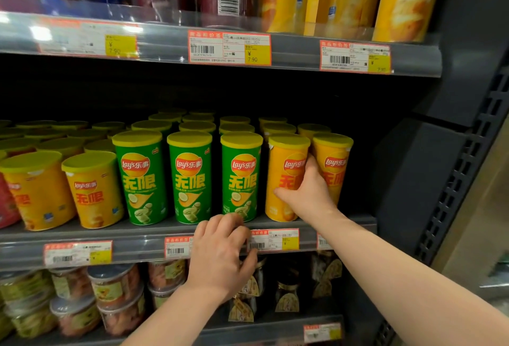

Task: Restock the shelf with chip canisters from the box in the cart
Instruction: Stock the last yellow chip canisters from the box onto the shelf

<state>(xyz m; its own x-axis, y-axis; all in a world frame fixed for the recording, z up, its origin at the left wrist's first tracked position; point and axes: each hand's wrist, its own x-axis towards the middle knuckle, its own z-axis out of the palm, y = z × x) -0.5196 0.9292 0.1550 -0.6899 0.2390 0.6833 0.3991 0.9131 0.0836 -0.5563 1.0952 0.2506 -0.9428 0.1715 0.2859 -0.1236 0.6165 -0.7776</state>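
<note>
At middle left of the frame, two shorter yellow canisters [91,188] stand on the shelf [137,231] beside three green canisters [190,177]; below centre, our left hand [220,260] curls its fingers [217,224] over the shelf's front edge, thumb by a price tag [272,239]; right of centre, our right hand [307,191] is clamped on an upright yellow chip canister [283,153] at the shelf front, just beside a neighbouring yellow canister [334,164].
</note>
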